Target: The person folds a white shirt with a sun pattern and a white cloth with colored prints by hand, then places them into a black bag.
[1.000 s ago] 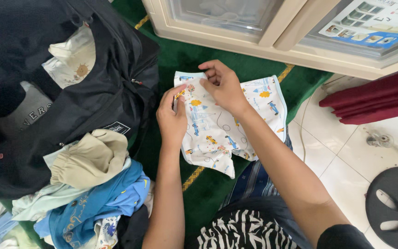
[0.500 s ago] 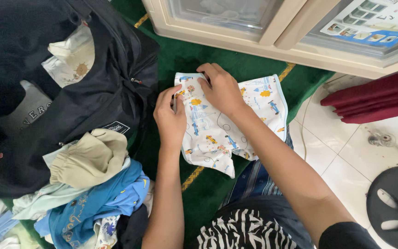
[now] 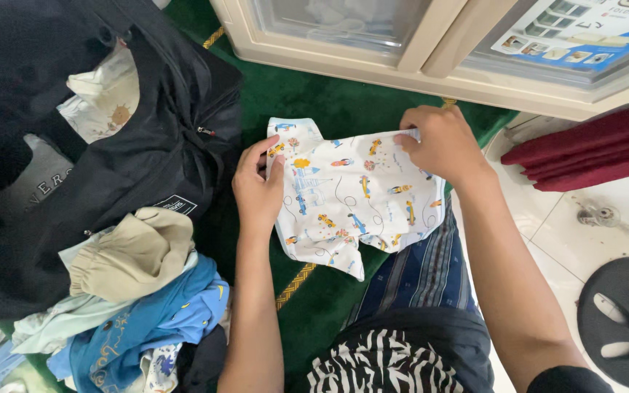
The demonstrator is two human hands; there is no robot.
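Small white garment [image 3: 354, 193], printed with little cars and other coloured figures, lies spread on the green carpet [image 3: 307, 102] in front of the person's knees, its lower edge hanging over a blue striped cloth [image 3: 416, 273] on the lap. Left hand [image 3: 258, 188] rests at the garment's left edge, thumb and fingers pinched together on the fabric near a short sleeve. Right hand [image 3: 442, 142] sits on the upper right corner, fingers curled and closed on the top hem. Both grips are clamped on the garment, which is stretched fairly flat between them, with some wrinkles along the bottom.

Just left of the left hand lies a large black bag [image 3: 96, 145], open, with a pale printed cloth [image 3: 103, 98] showing inside it. Below the bag is a heap of clothes: a beige piece [image 3: 136, 251] on top, a blue piece [image 3: 154, 316] under it, lighter pieces further left. Beyond the garment stands a cream cabinet [image 3: 373, 51] with clear panels. To the right, on pale tiles, lie a dark red cloth [image 3: 591, 149] and a dark round fan grille [image 3: 624, 320].
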